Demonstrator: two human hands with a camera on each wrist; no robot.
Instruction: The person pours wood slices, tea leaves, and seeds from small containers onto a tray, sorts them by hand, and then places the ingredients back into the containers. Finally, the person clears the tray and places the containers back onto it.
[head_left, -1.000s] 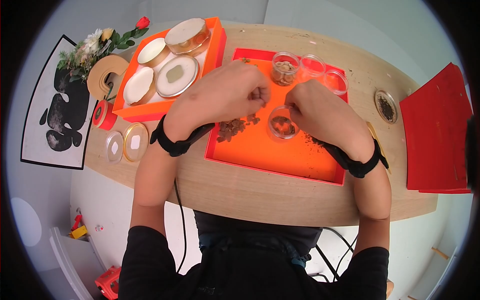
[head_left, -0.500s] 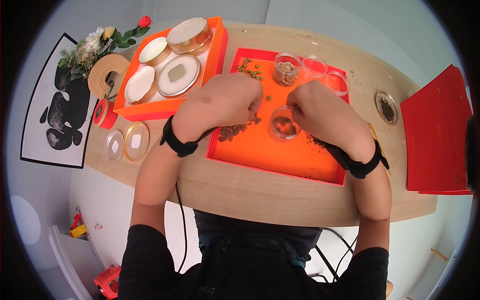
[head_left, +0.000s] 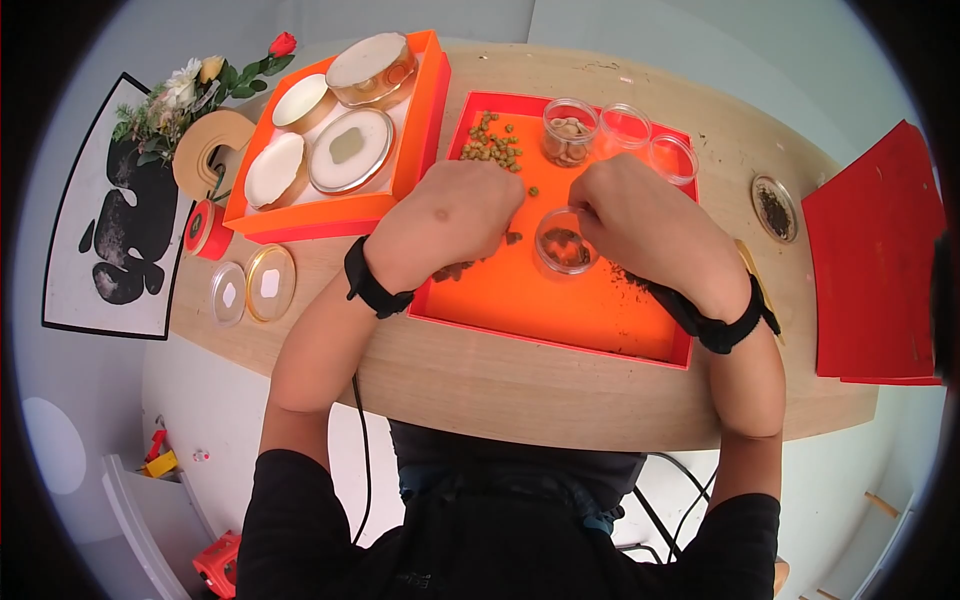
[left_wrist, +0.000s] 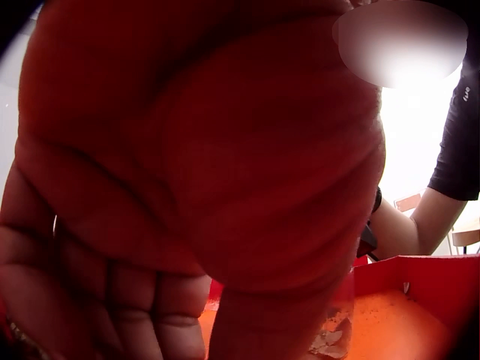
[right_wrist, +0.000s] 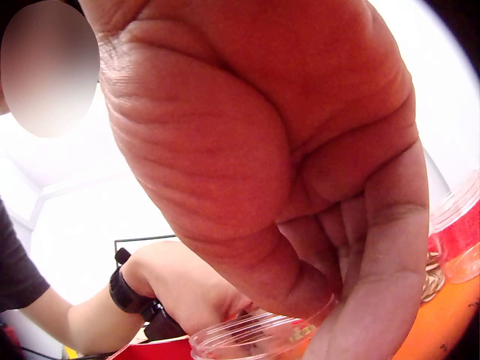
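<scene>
In the head view the right hand (head_left: 640,215) pinches the rim of a clear round jar (head_left: 566,245) that holds some brown pieces. The right wrist view shows its thumb and fingers on that jar's rim (right_wrist: 247,330). Over the left part of the orange tray (head_left: 560,325), the left hand (head_left: 455,215) hangs above brown flakes (head_left: 458,270), mostly covering them. Its fingers point down in the left wrist view, their tips out of sight, so whether they hold anything is hidden. Green round pieces (head_left: 492,150) lie beyond the left hand.
Behind the jar stand a jar of tan discs (head_left: 569,140) and two clear containers (head_left: 626,128). An orange box (head_left: 238,218) with several round tins is at the left. A dish of dark bits (head_left: 773,210) and a red folder (head_left: 870,265) are at the right.
The left hand has drawn back toward the person from the green pieces, uncovering them and covering more of the brown flakes. The right hand stays at the jar.
</scene>
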